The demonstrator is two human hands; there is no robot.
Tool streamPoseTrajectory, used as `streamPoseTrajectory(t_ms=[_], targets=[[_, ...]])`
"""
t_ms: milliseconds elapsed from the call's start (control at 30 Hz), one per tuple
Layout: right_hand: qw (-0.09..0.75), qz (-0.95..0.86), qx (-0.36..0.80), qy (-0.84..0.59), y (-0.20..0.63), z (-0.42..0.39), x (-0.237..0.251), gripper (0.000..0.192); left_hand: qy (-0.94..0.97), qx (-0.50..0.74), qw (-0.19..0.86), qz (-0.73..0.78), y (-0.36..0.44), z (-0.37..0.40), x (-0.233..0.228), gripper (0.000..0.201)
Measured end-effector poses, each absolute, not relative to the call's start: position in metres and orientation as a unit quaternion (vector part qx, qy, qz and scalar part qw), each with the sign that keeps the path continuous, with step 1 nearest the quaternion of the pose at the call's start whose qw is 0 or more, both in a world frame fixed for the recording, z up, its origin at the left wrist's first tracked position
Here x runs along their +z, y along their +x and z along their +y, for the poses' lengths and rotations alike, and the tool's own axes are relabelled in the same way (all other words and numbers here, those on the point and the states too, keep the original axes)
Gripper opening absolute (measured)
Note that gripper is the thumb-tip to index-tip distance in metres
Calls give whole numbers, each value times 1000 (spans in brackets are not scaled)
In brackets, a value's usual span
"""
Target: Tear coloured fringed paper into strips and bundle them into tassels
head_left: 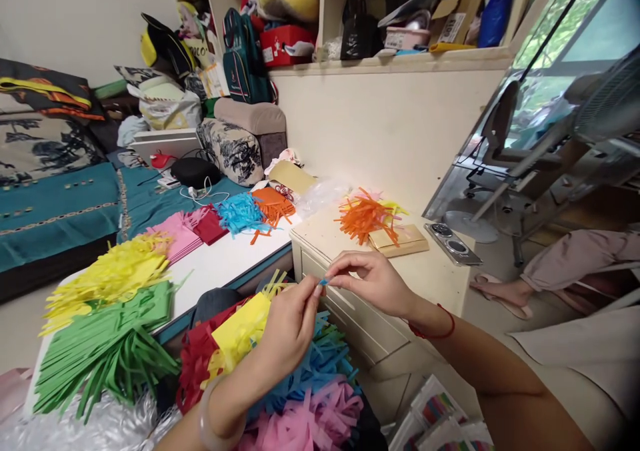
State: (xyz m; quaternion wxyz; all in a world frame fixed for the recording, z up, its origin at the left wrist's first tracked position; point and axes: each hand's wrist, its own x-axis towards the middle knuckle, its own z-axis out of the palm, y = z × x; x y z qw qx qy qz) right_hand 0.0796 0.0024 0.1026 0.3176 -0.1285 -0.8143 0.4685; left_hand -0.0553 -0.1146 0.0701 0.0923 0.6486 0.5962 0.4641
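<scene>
The person's left hand (290, 321) and right hand (373, 281) meet just in front of the cream drawer chest (350, 304). Both hands pinch a tiny blue paper bit (324, 281) between thumb and fingertips, so both are closed on it. The left wrist wears a pale bangle (213, 424). The right wrist wears a thin red string (440, 324).

Below the hands, right beside the chest, sits a heap of cut paper strips (300, 384) in red, yellow, blue and pink. On top of the chest lie orange strips (363, 219), a small brown box (400, 241) touching them, and a grey phone (453, 243) near the box.

To the left of the chest is a white board (225, 257). It holds green strips (105, 347), yellow strips (107, 274), pink paper (175, 234), blue strips (243, 212) and more orange ones.

To the right of the chest, another person's foot (500, 292) rests on the floor.
</scene>
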Motion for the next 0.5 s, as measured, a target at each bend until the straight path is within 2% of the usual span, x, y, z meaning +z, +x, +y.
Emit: streamPoseTrajectory(t_ms=[167,300,400,500], targets=[[319,-801,485,-150,78,-2,99,6,673,414,-25,613,-57,-112,65,22],[346,-827,424,-132,77,-5,99,4,690,367,-112,614,-60,-110,63,21],[363,-850,369,-103,78,-5,101,4,693,346,-135,618,-60,-110,62,21],[340,-858,373,-99,80,1,104,5,704,348,-101,610,-59,-111,63,20]])
